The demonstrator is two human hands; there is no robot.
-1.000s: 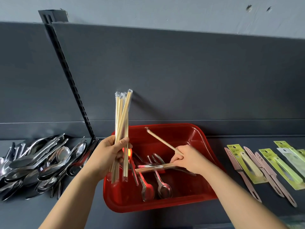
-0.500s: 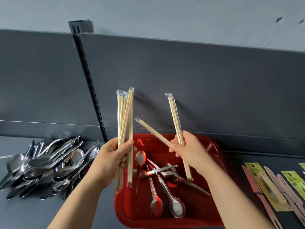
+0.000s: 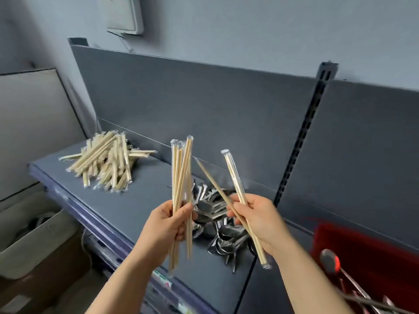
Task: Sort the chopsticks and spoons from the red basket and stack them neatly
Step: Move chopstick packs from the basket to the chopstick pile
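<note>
We hold a bundle of pale wooden chopsticks in clear plastic sleeves (image 3: 181, 189) upright in our left hand (image 3: 167, 225), its fingers (image 3: 184, 211) wrapped closed around the sticks. Our right hand (image 3: 260, 220) grips two more wrapped pairs of wooden chopsticks (image 3: 238, 200), crossed in an X, with its fingers (image 3: 235, 210) pinched shut on them. Both hands hover above the heap of shiny steel spoons (image 3: 217, 227) on the dark grey shelf (image 3: 127, 214). To the left of that heap, well apart from it and toward the back of the shelf, lies a loose pile of wrapped chopsticks (image 3: 106, 162). To the right of the heap, at the frame's edge, sits the red plastic basket (image 3: 367, 250), with a few metal spoons (image 3: 340, 270) inside it, blurred.
</note>
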